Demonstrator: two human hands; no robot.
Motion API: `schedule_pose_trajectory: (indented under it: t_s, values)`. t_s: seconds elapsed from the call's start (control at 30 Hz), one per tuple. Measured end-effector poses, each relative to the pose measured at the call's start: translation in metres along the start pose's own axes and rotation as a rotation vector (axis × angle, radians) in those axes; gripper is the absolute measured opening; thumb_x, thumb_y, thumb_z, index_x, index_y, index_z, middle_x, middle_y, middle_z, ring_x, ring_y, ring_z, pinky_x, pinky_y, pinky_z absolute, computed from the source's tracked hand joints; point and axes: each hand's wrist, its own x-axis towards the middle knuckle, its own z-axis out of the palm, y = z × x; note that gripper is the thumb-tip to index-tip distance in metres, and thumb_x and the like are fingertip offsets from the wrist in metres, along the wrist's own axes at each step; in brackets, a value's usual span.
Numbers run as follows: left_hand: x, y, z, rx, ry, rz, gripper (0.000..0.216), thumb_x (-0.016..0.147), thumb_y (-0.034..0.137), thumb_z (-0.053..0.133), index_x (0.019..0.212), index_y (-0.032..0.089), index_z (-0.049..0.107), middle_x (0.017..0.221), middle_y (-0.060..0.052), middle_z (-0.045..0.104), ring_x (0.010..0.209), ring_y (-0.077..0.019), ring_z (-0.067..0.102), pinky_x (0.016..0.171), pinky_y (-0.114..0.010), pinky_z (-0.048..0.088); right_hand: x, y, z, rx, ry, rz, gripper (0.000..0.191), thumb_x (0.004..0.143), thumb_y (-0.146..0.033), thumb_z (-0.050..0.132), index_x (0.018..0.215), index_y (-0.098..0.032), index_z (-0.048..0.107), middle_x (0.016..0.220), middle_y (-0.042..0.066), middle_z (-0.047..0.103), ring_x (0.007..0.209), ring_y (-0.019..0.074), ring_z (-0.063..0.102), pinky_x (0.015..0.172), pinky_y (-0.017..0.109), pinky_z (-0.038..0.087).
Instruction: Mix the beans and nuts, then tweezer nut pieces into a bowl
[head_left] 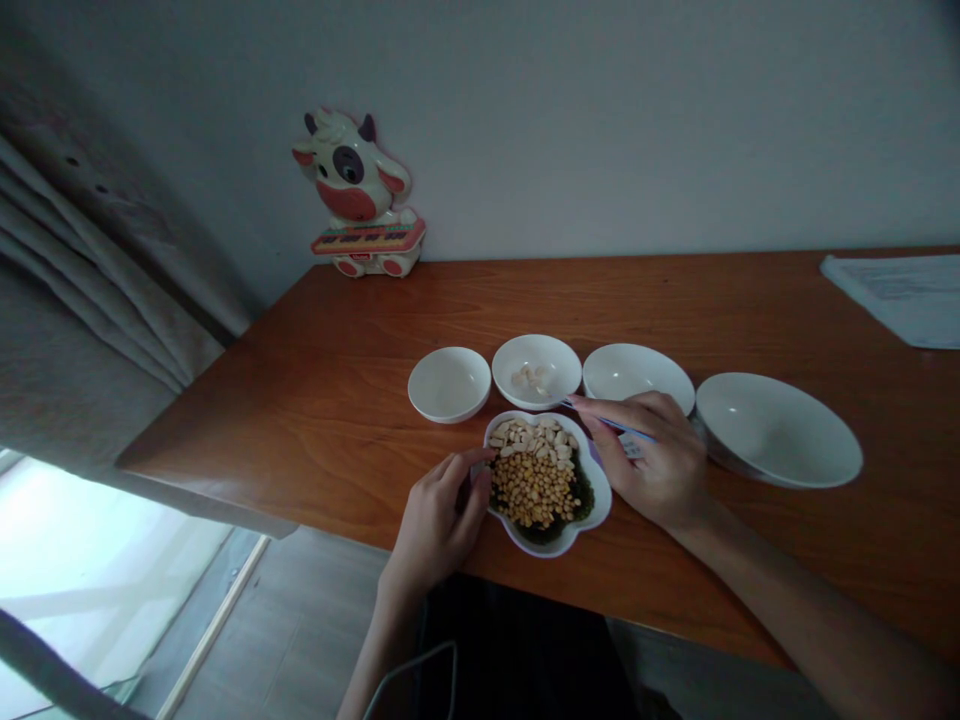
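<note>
A white flower-shaped dish [592,515] near the table's front edge holds pale seeds, yellow beans and dark beans. My left hand [439,520] grips its left rim, fingers curled on the edge. My right hand [652,460] rests at the dish's right side, closed on a thin blue-and-white tool [626,430], perhaps tweezers; its tip points left over the dish's far edge. Behind the dish stand three small white bowls: an empty left one [448,383], a middle one [536,370] with a few pale seeds, and an empty right one [637,375].
A larger white bowl [776,430] sits at the right. A cow-shaped toy with a keyboard [360,200] stands against the wall at the back left. Papers [900,295] lie at the far right. A curtain [90,280] hangs left of the wooden table [315,400].
</note>
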Motion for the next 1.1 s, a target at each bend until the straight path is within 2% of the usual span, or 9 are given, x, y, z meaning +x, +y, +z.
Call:
schedule_pose_trajectory:
  t_s: [0.17, 0.33, 0.43, 0.6, 0.7, 0.87, 1.1]
  values:
    - [-0.001, -0.002, 0.002, -0.001, 0.008, 0.004, 0.031, 0.108, 0.034, 0.045, 0.131, 0.023, 0.061, 0.109, -0.008, 0.075, 0.092, -0.0193, 0.072, 0.083, -0.032, 0.056, 0.001, 0.001, 0.0, 0.002, 0.017, 0.006, 0.031, 0.087, -0.006, 0.071, 0.113, -0.023, 0.073, 0.082, 0.001, 0.076, 0.07, 0.0163, 0.062, 0.065, 0.033, 0.05]
    - [-0.002, -0.005, 0.003, -0.004, 0.022, 0.024, 0.044, 0.107, 0.031, 0.047, 0.151, 0.024, 0.046, 0.137, -0.01, 0.068, 0.118, -0.0224, 0.069, 0.1, -0.035, 0.055, -0.001, 0.003, 0.002, -0.008, 0.008, 0.017, 0.03, 0.089, -0.008, 0.07, 0.114, -0.023, 0.073, 0.086, 0.002, 0.078, 0.07, 0.017, 0.062, 0.068, 0.035, 0.051]
    - [-0.002, -0.006, 0.002, 0.005, 0.015, 0.0, 0.052, 0.107, 0.031, 0.048, 0.157, 0.023, 0.038, 0.134, -0.01, 0.07, 0.115, -0.023, 0.072, 0.097, -0.036, 0.058, -0.003, 0.004, 0.003, -0.001, -0.01, 0.032, 0.031, 0.089, -0.008, 0.069, 0.115, -0.024, 0.072, 0.09, 0.002, 0.079, 0.072, 0.0174, 0.063, 0.069, 0.035, 0.051]
    - [-0.001, -0.005, 0.001, 0.014, 0.007, 0.021, 0.047, 0.107, 0.032, 0.048, 0.152, 0.022, 0.047, 0.137, -0.011, 0.069, 0.121, -0.0248, 0.069, 0.101, -0.037, 0.057, -0.004, 0.004, 0.004, 0.017, -0.028, 0.035, 0.034, 0.089, -0.009, 0.069, 0.118, -0.026, 0.072, 0.093, 0.001, 0.08, 0.073, 0.0178, 0.065, 0.07, 0.036, 0.051]
    - [-0.001, -0.004, 0.001, 0.024, 0.015, 0.021, 0.046, 0.106, 0.032, 0.049, 0.151, 0.021, 0.049, 0.134, -0.011, 0.071, 0.118, -0.0252, 0.071, 0.1, -0.036, 0.057, -0.003, 0.0, 0.002, 0.051, -0.051, 0.034, 0.034, 0.089, -0.01, 0.069, 0.118, -0.027, 0.071, 0.095, 0.001, 0.08, 0.074, 0.0182, 0.067, 0.071, 0.036, 0.052]
    - [0.0, -0.003, 0.0, 0.025, 0.013, 0.026, 0.046, 0.106, 0.033, 0.048, 0.151, 0.021, 0.049, 0.125, -0.011, 0.074, 0.11, -0.0246, 0.073, 0.094, -0.036, 0.059, -0.001, -0.012, 0.001, 0.23, -0.165, 0.093, 0.029, 0.092, -0.011, 0.066, 0.118, -0.024, 0.068, 0.103, 0.003, 0.079, 0.081, 0.0159, 0.069, 0.075, 0.035, 0.053]
    - [0.0, -0.005, 0.0, 0.014, 0.003, 0.031, 0.046, 0.107, 0.032, 0.047, 0.152, 0.02, 0.048, 0.13, -0.013, 0.072, 0.115, -0.0253, 0.071, 0.099, -0.039, 0.058, -0.009, -0.018, 0.008, 0.284, -0.253, -0.055, 0.031, 0.088, -0.01, 0.069, 0.116, -0.024, 0.068, 0.099, 0.0, 0.079, 0.083, 0.0156, 0.07, 0.076, 0.035, 0.053]
